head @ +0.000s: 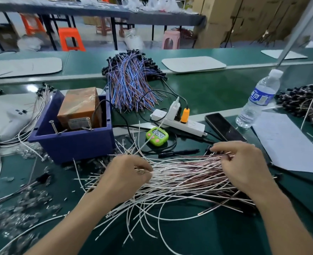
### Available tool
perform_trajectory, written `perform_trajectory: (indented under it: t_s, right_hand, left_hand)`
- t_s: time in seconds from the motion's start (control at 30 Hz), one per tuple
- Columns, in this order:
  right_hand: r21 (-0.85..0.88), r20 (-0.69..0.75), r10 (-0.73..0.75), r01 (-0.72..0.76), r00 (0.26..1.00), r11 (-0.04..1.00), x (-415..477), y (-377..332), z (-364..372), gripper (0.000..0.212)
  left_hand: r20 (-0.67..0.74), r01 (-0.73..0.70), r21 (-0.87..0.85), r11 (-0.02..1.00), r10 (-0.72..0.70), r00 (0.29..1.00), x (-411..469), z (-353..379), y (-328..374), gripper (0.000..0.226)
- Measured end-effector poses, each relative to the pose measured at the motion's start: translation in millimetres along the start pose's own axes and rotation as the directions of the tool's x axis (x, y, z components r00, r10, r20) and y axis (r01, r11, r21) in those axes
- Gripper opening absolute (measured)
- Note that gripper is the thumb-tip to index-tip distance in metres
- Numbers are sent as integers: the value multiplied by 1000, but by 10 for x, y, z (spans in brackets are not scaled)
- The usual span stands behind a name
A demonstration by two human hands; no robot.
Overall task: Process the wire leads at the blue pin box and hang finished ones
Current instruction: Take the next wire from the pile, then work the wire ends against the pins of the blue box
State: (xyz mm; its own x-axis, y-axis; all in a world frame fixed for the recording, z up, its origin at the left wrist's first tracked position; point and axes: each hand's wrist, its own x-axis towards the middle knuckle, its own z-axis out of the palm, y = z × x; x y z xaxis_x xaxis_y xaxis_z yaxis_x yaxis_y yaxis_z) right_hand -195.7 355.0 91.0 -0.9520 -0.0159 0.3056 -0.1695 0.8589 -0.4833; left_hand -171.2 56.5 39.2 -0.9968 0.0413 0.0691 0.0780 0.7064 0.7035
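The bench (198,236) carries a loose pile of white and brown leads (189,173) at its centre, fanned out with the bare ends towards 8 o'clock and dark ends towards 3 o'clock. The blue box (72,144) sits at 10 o'clock from the pile. A few white leads are draped over its far left rim, and two upright pins (53,126) stand at its front. A blue and orange bundle (131,83) lies at 12 o'clock, with a timer (157,136) and a pen (179,152) just beyond the pile.

The likely trouble is tangling. The strands cross and loop over one another, so pulling one or a few out sideways could drag neighbours along and scatter them onto the scrap-littered bench at 8 o'clock. A lifted strand might also snag the pen or the timer's cable. Taking too many at once would make lining up the ends at the pins awkward.

The left hand (124,175) is at 9 o'clock on the pile. Its fingers are curled and the thumb and fingertips are closed on a few white ends. The right hand (244,164) is at 3 o'clock, knuckles up, with its fingers curled down into the strands and its thumb and forefinger pinching some. How many each hand holds cannot be told.
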Motion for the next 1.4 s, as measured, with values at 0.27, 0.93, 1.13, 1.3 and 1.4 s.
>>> perform_trajectory:
  t_s: [0.27,0.93,1.13,1.3,1.4]
  right_hand:
    - [238,211,-205,153,956,959,-29,-1096,620,35]
    - [246,693,-562,584,452,773,-491,-3501,1939,37]
    - [37,647,-565,718,513,695,-507,-3642,2184,20]
    - [17,656,-589,771,471,636,-503,-3687,2200,23]
    - [56,586,-635,757,502,651,-495,-3654,2129,32]
  left_hand:
    - [-139,65,-118,991,-81,987,-266,-523,-201,31]
    - [-540,643,125,756,-492,683,-1631,-2015,-1463,21]
    - [-525,641,228,732,-462,715,-1747,-1993,-1629,18]
    - [-467,612,203,764,-474,747,-1640,-1972,-1624,31]
    - [-468,535,96,839,-437,769,-1601,-1961,-1601,34]
